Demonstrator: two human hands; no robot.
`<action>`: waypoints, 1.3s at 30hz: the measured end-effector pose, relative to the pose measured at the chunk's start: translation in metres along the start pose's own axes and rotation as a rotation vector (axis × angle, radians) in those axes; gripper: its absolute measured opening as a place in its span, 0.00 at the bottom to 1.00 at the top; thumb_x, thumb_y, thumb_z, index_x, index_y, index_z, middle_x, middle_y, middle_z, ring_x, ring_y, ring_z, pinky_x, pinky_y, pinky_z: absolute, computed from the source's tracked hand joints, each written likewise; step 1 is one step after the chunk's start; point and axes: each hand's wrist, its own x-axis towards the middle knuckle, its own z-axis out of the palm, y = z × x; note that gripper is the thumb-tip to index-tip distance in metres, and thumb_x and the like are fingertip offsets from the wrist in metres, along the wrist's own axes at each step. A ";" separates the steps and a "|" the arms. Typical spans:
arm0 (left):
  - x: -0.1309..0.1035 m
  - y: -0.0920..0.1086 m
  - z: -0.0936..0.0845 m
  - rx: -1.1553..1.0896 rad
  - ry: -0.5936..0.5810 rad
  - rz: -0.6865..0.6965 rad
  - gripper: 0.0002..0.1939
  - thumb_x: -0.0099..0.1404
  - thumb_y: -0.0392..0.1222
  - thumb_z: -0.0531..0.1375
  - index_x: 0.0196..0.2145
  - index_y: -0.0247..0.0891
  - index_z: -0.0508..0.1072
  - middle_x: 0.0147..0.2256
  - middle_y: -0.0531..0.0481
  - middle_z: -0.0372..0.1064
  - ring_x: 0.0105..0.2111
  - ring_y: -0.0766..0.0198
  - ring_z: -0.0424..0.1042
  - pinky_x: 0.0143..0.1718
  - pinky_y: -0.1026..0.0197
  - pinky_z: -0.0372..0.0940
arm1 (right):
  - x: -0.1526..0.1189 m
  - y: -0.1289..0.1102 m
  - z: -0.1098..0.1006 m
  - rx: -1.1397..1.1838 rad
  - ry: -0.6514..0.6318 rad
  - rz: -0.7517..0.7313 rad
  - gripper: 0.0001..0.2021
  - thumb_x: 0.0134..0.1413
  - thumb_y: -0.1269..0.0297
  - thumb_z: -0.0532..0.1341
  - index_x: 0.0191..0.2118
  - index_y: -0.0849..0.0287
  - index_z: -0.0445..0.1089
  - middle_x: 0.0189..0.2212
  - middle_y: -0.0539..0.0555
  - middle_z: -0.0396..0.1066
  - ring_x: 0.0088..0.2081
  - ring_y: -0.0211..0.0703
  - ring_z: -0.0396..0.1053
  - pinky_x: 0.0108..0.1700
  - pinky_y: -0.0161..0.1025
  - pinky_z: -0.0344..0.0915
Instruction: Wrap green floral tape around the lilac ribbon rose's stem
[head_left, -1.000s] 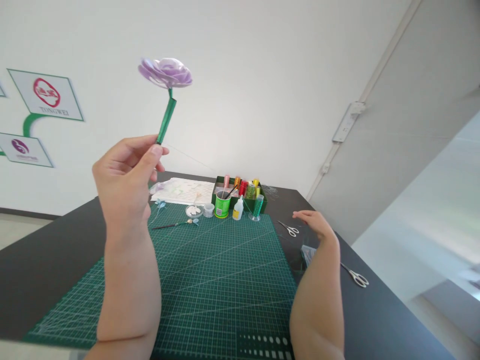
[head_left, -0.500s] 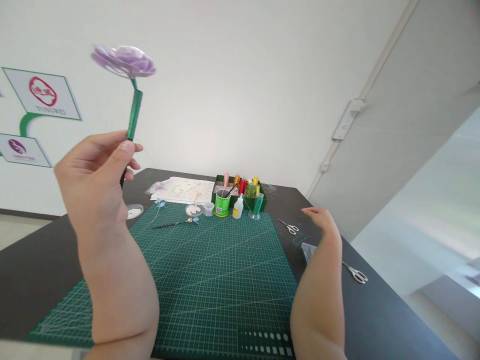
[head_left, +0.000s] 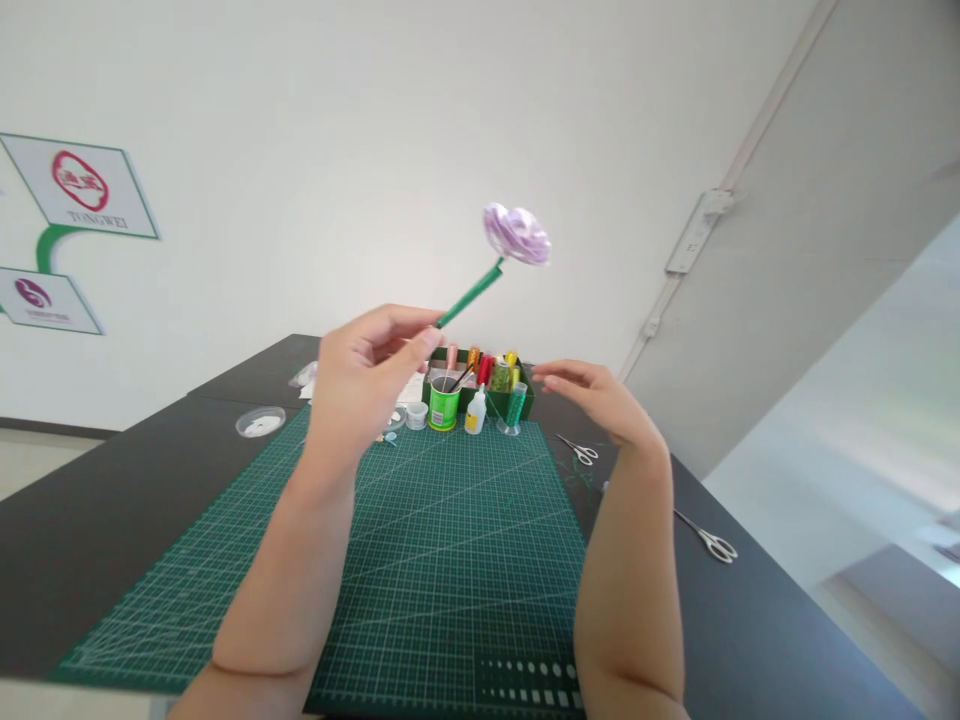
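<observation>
My left hand (head_left: 367, 375) is closed around the lower end of a stem with a green-wrapped upper part (head_left: 471, 294). At its top is a lilac artificial flower (head_left: 517, 235) with layered petals, tilted up to the right in front of the wall. My right hand (head_left: 589, 392) is raised to the right of it, holding nothing, its fingers stretched towards the left and apart from the flower. Both hands are above the far part of the green cutting mat (head_left: 465, 540).
Behind the mat stand a green can with brushes (head_left: 444, 407), a white glue bottle (head_left: 475, 412), a teal thread spool (head_left: 516, 408) and a box of several thread spools (head_left: 529, 400). Scissors (head_left: 716, 546) lie at the right, with a second pair (head_left: 581, 453) further back. A clear dish (head_left: 261, 422) sits left.
My left hand has carried the flower rightward and down, and the stem leans further right. My right hand has moved left and up, towards the flower.
</observation>
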 end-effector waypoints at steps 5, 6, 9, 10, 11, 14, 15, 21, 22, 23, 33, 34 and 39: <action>-0.012 -0.014 0.039 -0.013 -0.233 -0.062 0.07 0.66 0.39 0.65 0.41 0.41 0.83 0.36 0.50 0.82 0.33 0.63 0.79 0.35 0.62 0.73 | -0.006 -0.046 0.042 0.362 -0.483 -0.201 0.21 0.59 0.53 0.69 0.56 0.56 0.76 0.47 0.57 0.79 0.33 0.38 0.74 0.39 0.39 0.73; -0.012 -0.016 0.042 -0.004 -0.224 -0.062 0.07 0.66 0.39 0.64 0.41 0.41 0.83 0.36 0.49 0.82 0.33 0.63 0.79 0.35 0.61 0.73 | -0.008 -0.051 0.046 0.403 -0.531 -0.189 0.22 0.60 0.53 0.69 0.56 0.57 0.76 0.41 0.55 0.79 0.27 0.35 0.71 0.33 0.37 0.71; -0.007 -0.019 0.037 0.015 -0.116 -0.030 0.07 0.66 0.40 0.65 0.41 0.42 0.83 0.35 0.50 0.82 0.31 0.64 0.77 0.33 0.62 0.73 | -0.016 -0.058 0.044 0.437 -0.541 -0.128 0.19 0.62 0.55 0.68 0.54 0.61 0.77 0.20 0.44 0.68 0.17 0.30 0.58 0.21 0.31 0.57; -0.004 -0.019 0.032 0.016 -0.067 -0.012 0.07 0.65 0.40 0.66 0.40 0.42 0.83 0.35 0.51 0.82 0.30 0.65 0.77 0.32 0.63 0.72 | -0.019 -0.059 0.040 0.437 -0.507 -0.126 0.17 0.62 0.56 0.68 0.52 0.61 0.78 0.16 0.42 0.62 0.16 0.29 0.55 0.20 0.30 0.53; -0.001 -0.018 0.025 0.016 -0.020 0.001 0.07 0.65 0.40 0.66 0.40 0.43 0.83 0.35 0.51 0.81 0.30 0.65 0.76 0.31 0.63 0.72 | -0.022 -0.059 0.035 0.438 -0.461 -0.132 0.15 0.62 0.56 0.68 0.50 0.60 0.79 0.15 0.41 0.59 0.16 0.28 0.53 0.19 0.30 0.50; 0.008 -0.019 0.007 0.017 0.074 0.015 0.07 0.63 0.39 0.67 0.40 0.42 0.84 0.34 0.51 0.81 0.30 0.66 0.76 0.29 0.65 0.71 | -0.030 -0.059 0.019 0.430 -0.285 -0.153 0.10 0.62 0.58 0.68 0.43 0.58 0.82 0.14 0.42 0.59 0.15 0.26 0.52 0.19 0.29 0.48; 0.010 -0.019 0.003 0.017 0.090 0.018 0.07 0.63 0.39 0.67 0.39 0.42 0.84 0.33 0.51 0.81 0.30 0.66 0.76 0.28 0.65 0.70 | -0.033 -0.060 0.015 0.423 -0.228 -0.154 0.09 0.62 0.58 0.69 0.41 0.57 0.82 0.15 0.42 0.61 0.14 0.26 0.52 0.18 0.29 0.48; 0.013 -0.020 -0.001 0.041 0.110 0.019 0.07 0.63 0.39 0.67 0.40 0.42 0.84 0.33 0.51 0.80 0.29 0.66 0.75 0.26 0.65 0.67 | -0.039 -0.061 0.004 0.394 -0.066 -0.157 0.11 0.54 0.55 0.74 0.35 0.57 0.84 0.20 0.48 0.71 0.14 0.26 0.59 0.18 0.29 0.52; 0.013 -0.020 -0.001 0.038 0.109 0.019 0.07 0.63 0.39 0.67 0.39 0.42 0.84 0.33 0.51 0.80 0.29 0.66 0.75 0.26 0.65 0.67 | -0.038 -0.061 0.004 0.390 -0.061 -0.154 0.11 0.53 0.54 0.74 0.34 0.57 0.84 0.21 0.48 0.72 0.15 0.26 0.60 0.18 0.29 0.53; 0.012 -0.020 0.000 0.033 0.109 0.020 0.07 0.62 0.39 0.67 0.39 0.43 0.84 0.33 0.51 0.80 0.28 0.66 0.74 0.26 0.65 0.67 | -0.038 -0.061 0.004 0.387 -0.058 -0.151 0.12 0.53 0.53 0.74 0.34 0.57 0.84 0.21 0.48 0.72 0.15 0.26 0.60 0.18 0.29 0.53; 0.017 -0.021 -0.008 0.038 0.164 0.013 0.07 0.62 0.38 0.67 0.39 0.43 0.84 0.33 0.52 0.80 0.26 0.68 0.71 0.25 0.63 0.66 | -0.035 -0.058 0.004 0.348 -0.038 -0.119 0.16 0.52 0.48 0.74 0.33 0.59 0.84 0.20 0.48 0.71 0.15 0.27 0.58 0.19 0.31 0.54; 0.018 -0.022 -0.010 0.044 0.174 0.013 0.07 0.62 0.38 0.67 0.39 0.44 0.84 0.33 0.51 0.80 0.26 0.67 0.71 0.25 0.63 0.66 | -0.035 -0.057 0.003 0.339 -0.041 -0.115 0.17 0.52 0.48 0.74 0.33 0.59 0.83 0.20 0.48 0.71 0.15 0.27 0.58 0.19 0.31 0.54; 0.023 -0.029 -0.020 0.071 0.237 0.004 0.06 0.63 0.41 0.67 0.39 0.47 0.83 0.34 0.51 0.80 0.27 0.66 0.72 0.21 0.61 0.61 | -0.033 -0.047 -0.007 0.295 -0.032 -0.076 0.20 0.50 0.45 0.74 0.34 0.60 0.83 0.17 0.47 0.66 0.16 0.28 0.56 0.20 0.32 0.52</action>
